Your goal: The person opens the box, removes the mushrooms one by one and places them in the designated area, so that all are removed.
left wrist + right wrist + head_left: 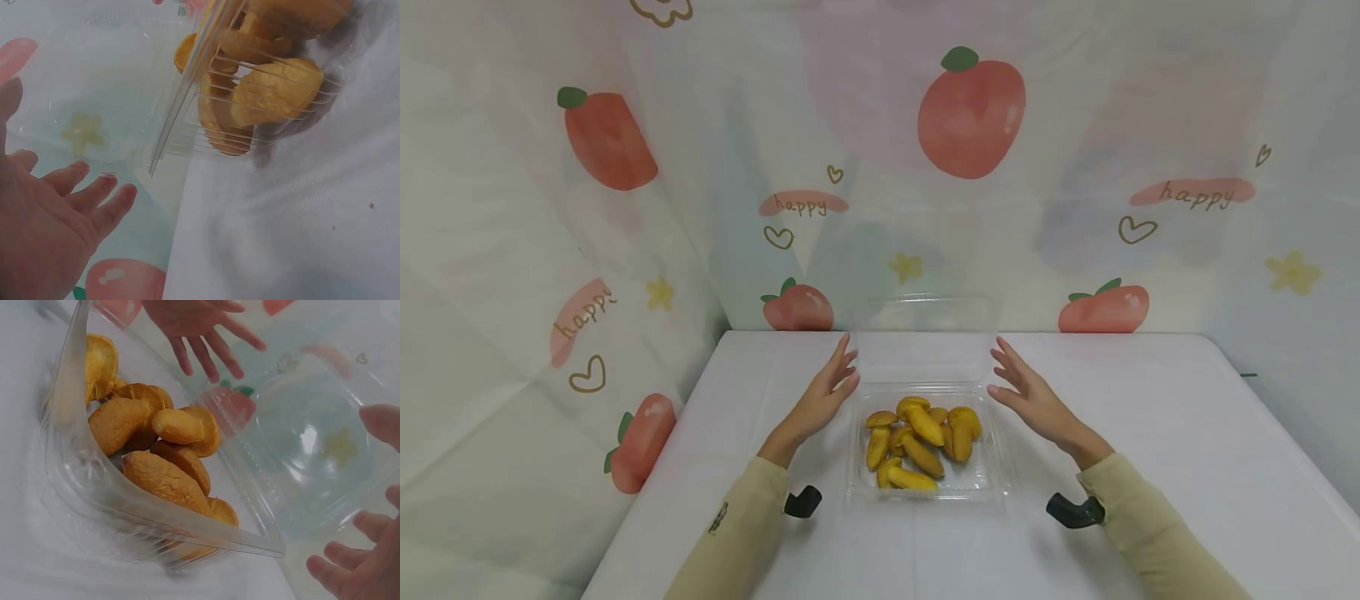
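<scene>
Nearest, two beige sleeves point(737, 533) are seen behind the hands, and a black curved piece is worn at each wrist: one point(803, 502) just inward of the left sleeve's cuff, the other point(1075, 511) inward of the right's. The white-covered table point(917, 554) is spread beneath both hands.

Slightly nearer than the fingertips, and between the two hands, a clear plastic tray point(976, 479) is set on the table. In it a cluster of yellow mushrooms point(922, 427) is contained, piled loosely and turned in various directions, inward of and below both palms.

The left hand point(815, 402) is held to the left of the tray's far end, its fingers extended and slightly spread, its palm turned inward. The right hand point(1037, 404) is held opposite in a similar pose, fingers extended and parted, thumb pointed inward.

Between the fingertips and beyond the tray, the clear lid point(925, 354) is raised, joined along the tray's far edge. Its sides are closely flanked by the fingers; whether it is touched cannot be told.

Farthest, beyond both hands, a pale backdrop point(880, 100) is hung, printed with red fruits, yellow stars, hearts and the word "happy".
</scene>
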A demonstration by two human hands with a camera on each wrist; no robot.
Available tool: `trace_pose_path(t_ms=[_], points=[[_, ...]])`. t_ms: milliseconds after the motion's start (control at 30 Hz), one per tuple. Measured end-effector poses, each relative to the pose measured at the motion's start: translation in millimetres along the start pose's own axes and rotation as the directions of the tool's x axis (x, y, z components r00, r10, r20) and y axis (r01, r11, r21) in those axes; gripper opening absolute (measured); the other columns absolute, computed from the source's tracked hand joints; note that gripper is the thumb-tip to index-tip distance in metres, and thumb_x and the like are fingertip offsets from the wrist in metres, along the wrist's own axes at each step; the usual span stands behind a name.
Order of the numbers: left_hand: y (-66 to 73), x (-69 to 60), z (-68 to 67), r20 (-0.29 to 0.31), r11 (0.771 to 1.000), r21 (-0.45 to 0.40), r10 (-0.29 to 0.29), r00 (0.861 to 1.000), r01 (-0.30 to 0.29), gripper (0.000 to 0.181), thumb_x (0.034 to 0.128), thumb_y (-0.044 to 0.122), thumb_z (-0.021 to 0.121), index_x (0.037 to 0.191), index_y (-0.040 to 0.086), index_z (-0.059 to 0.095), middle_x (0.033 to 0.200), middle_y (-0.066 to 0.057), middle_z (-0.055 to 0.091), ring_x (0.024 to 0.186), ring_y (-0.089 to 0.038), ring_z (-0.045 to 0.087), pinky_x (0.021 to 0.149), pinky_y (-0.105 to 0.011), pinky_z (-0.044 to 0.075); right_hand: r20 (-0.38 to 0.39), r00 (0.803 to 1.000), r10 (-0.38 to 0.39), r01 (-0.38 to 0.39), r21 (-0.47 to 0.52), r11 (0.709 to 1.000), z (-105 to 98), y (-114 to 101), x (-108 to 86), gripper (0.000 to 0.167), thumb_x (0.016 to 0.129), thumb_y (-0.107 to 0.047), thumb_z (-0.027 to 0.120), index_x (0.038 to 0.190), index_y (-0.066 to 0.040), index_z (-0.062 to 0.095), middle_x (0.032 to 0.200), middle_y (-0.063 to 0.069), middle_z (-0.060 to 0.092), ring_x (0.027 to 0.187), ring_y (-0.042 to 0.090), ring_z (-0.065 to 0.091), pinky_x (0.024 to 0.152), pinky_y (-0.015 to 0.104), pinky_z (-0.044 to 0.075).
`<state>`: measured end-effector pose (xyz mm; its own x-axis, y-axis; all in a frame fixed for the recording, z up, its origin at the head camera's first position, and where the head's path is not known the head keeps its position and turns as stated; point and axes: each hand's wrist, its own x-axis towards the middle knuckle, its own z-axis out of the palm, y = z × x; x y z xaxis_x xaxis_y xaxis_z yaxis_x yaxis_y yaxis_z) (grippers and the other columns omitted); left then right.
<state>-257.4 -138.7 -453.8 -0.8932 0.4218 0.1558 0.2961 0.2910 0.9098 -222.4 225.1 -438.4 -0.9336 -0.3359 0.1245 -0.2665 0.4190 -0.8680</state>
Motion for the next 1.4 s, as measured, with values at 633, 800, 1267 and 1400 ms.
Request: trace_pose_path(t_ms=[633, 800, 1267, 1400], points=[[-15.5, 20.2, -0.6, 0.046, 0.961, -0.256, -0.098, 0.994, 0.107, 0.064, 0.1113, 0.025, 0.036, 0.165, 0.016, 0.002, 0.169, -0.02, 0.016, 0.154, -0.043, 0.024, 0.12, -0.057, 0.034, 0.04, 0.993, 0.114, -0.116, 0.048, 0.992, 2, 14, 24.1, 0.077, 0.106, -0.031, 0.051, 0.164, -0.009, 0.006, 0.17, 0.022, 0.004, 0.147, 0.053, 0.03, 0.116, 0.067, 0.029], [-19.2, 23.4, 0.4, 0.038, 0.954, -0.27, -0.128, 0.991, 0.133, 0.062, 0.1118, 0.03, 0.035, 0.165, 0.017, 0.005, 0.169, -0.02, 0.016, 0.154, -0.042, 0.025, 0.12, -0.057, 0.034, 0.054, 0.987, 0.148, -0.153, 0.104, 0.983, 1, 17, 27.9, 0.074, 0.107, -0.031, 0.049, 0.164, -0.013, 0.007, 0.171, 0.021, 0.002, 0.148, 0.05, 0.031, 0.114, 0.059, 0.037], [-30.6, 30.8, 1.9, 0.071, 0.933, -0.292, -0.198, 0.978, 0.21, 0.062, 0.112, 0.037, 0.031, 0.163, 0.008, 0.011, 0.17, -0.017, 0.015, 0.154, -0.04, 0.026, 0.122, -0.055, 0.031, 0.088, 0.972, 0.216, -0.228, 0.16, 0.96, 3, 28, 34.8, 0.071, 0.108, -0.031, 0.046, 0.164, -0.009, 0.008, 0.17, 0.024, 0.002, 0.15, 0.049, 0.029, 0.115, 0.057, 0.036], [-33.7, 32.4, 2.7, 0.09, 0.924, -0.297, -0.224, 0.97, 0.241, 0.062, 0.1121, 0.036, 0.031, 0.163, 0.006, 0.011, 0.171, -0.015, 0.015, 0.154, -0.038, 0.026, 0.123, -0.055, 0.03, 0.099, 0.965, 0.241, -0.254, 0.145, 0.956, 4, 28, 35.7, 0.075, 0.107, -0.038, 0.048, 0.164, -0.011, 0.006, 0.17, 0.023, 0.0, 0.151, 0.049, 0.024, 0.116, 0.058, 0.035]])
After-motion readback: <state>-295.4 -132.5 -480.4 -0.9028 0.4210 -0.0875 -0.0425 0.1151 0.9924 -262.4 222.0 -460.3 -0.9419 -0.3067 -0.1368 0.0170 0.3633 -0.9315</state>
